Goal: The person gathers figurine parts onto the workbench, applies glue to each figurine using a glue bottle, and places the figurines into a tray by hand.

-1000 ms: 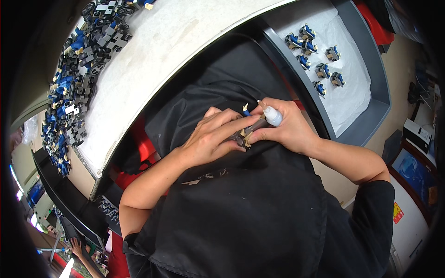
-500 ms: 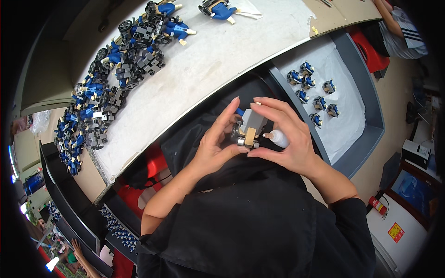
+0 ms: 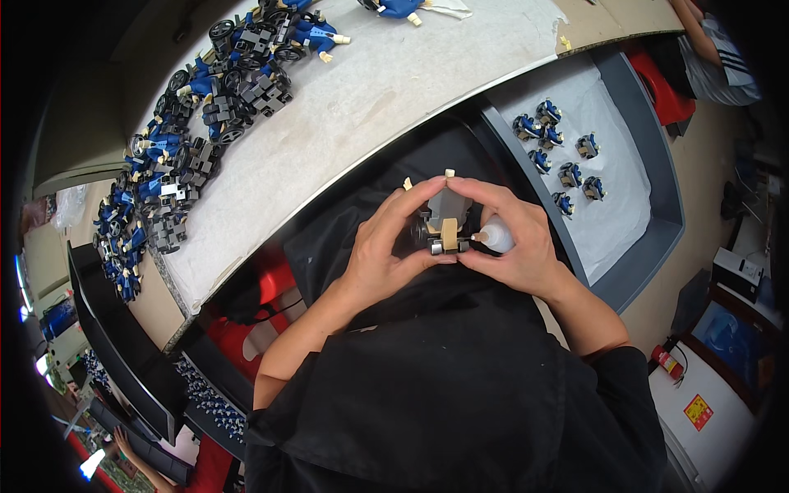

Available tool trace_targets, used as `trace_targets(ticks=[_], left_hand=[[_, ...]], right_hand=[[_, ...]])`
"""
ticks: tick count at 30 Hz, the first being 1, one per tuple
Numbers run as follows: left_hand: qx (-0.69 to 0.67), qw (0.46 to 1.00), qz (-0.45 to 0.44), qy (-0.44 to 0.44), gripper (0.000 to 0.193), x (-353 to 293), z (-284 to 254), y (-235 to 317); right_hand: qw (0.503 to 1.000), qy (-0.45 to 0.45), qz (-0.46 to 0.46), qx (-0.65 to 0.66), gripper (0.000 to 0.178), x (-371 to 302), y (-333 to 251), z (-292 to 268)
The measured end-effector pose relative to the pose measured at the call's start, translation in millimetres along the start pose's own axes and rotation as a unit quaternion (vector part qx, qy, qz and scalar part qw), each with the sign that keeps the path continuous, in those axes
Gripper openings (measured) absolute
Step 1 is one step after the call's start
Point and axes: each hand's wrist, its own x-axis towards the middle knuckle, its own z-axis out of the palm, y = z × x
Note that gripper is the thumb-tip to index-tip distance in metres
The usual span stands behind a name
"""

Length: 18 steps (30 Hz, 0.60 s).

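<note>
Between my hands, above my lap, is a toy wheelchair figure (image 3: 448, 215) with a grey block back, a tan piece low down and dark wheels. My left hand (image 3: 385, 238) grips it from the left, thumb at its lower edge and fingers at its top. On the other side my right hand (image 3: 526, 226) steadies it with fingertips and thumb. A small white bottle (image 3: 498, 236) with a narrow tip is tucked in the right palm. Its tip points left, close to the toy's lower right side; whether they touch I cannot tell. Fingers hide part of the toy.
Many blue-clad wheelchair figures (image 3: 222, 107) are heaped on the pale-covered table (image 3: 345, 123). A grey tray (image 3: 657, 238) at the right holds several finished-looking ones. More small figures (image 3: 205, 398) stand in a tray at lower left. A red stool (image 3: 657, 86) and a person (image 3: 715, 62) are at upper right.
My left fingers have closed in over the toy's top, nearer the right fingertips. The toy has turned slightly more upright, and the bottle stays in my right hand.
</note>
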Motion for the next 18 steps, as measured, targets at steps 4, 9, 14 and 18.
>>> trace_targets(ticks=[4, 9, 14, 18], left_hand=[[0.017, 0.999, 0.036, 0.031, 0.077, -5, 4, -8], [0.085, 0.996, 0.036, -0.005, 0.078, -1, 2, -6], [-0.282, 0.956, -0.074, 0.033, 0.073, -5, 4, -9], [-0.294, 0.952, -0.071, 0.037, 0.072, -3, 5, -10]], right_hand=[[0.999, 0.011, -0.033, -0.015, 0.061, 0, 1, 3], [0.999, 0.021, -0.014, -0.022, 0.069, -5, 6, 7], [0.989, -0.056, 0.104, 0.084, 0.071, 5, -11, -7], [0.953, -0.033, 0.179, 0.24, 0.056, 14, -4, -15]])
